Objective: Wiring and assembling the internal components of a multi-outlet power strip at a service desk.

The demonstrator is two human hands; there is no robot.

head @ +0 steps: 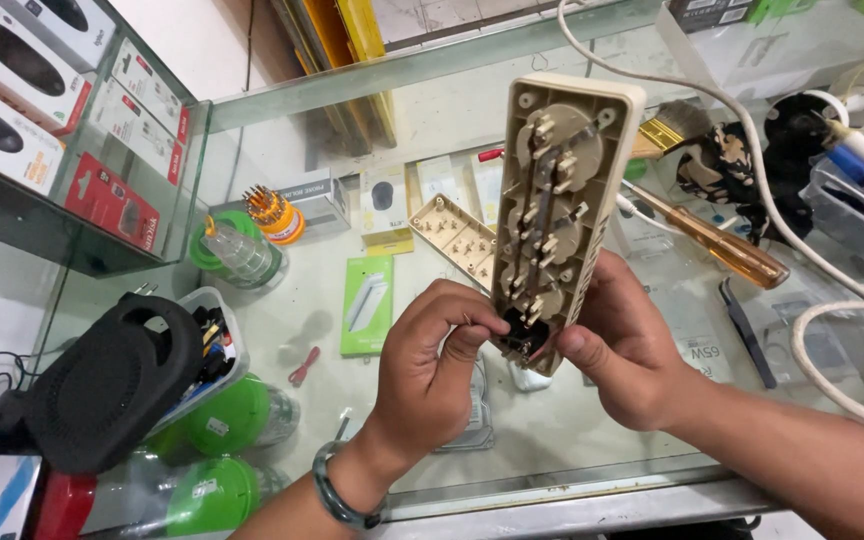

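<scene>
An opened beige power strip (564, 190) stands upright above the glass counter, its inside facing me with metal contact strips and round socket backs. My right hand (624, 345) grips its lower right side. My left hand (434, 360) pinches at the black part at the strip's bottom end, fingertips on it. The strip's detached beige back cover (452, 238) lies on the glass behind. A white cable (782, 230) trails to the right.
A glass counter (572, 430) carries a screwdriver with an amber handle (727, 250), a brush (674, 125), black tweezers (747, 325), a green box (367, 303) and green-lidded jars (237, 250). A black speaker (107, 385) and a bin of parts sit left.
</scene>
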